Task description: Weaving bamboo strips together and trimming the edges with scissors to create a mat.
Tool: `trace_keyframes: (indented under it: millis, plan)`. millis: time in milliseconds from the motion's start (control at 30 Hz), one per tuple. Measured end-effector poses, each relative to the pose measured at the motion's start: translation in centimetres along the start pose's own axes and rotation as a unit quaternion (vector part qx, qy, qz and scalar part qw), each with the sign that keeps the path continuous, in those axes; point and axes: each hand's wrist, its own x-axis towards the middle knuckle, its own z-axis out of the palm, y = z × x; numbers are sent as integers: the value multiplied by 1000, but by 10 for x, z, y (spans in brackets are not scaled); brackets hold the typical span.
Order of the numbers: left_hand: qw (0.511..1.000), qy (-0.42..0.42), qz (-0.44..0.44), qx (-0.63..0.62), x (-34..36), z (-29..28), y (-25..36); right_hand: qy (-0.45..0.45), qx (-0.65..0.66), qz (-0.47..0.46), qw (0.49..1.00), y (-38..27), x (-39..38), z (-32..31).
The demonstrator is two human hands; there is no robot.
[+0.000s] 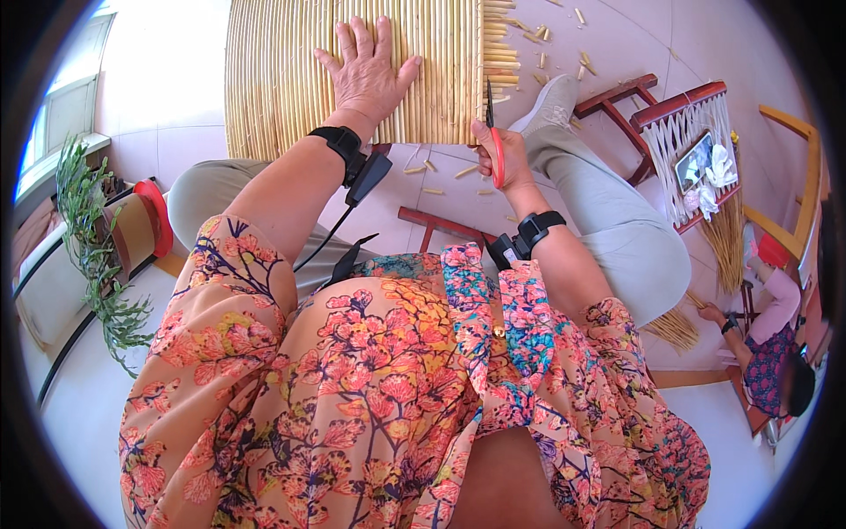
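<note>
A mat of pale yellow stalks (282, 79), bound side by side in a row, lies across in front of me at the top of the view. My left hand (366, 79) presses flat on it with fingers spread. At the mat's right edge, my right hand (507, 159) grips a pair of scissors (499, 163) with red handles. Their dark blades point away from me along that edge. Uneven stalk ends (500, 60) stick out past the edge on the far right side, while the nearer part of the edge is straight.
Cut stalk pieces (542, 35) litter the tiled floor. To the right stands a corded stool (679, 132) holding a phone (694, 161) and crumpled tissue. Stalk bundles (727, 242) lie near it. Another person (768, 361) sits at far right. A plant (97, 256) is at left.
</note>
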Motion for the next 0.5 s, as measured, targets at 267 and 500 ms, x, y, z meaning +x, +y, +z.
trace_keyframes:
  millis: [267, 500]
  plan:
    - [1000, 8, 8, -23, -2, -2, -2, 6, -150, -103, 983, -18, 2, -2]
    - [1000, 5, 13, -7, -2, -4, -2, -9, -148, -98, 984, -22, 0, 2]
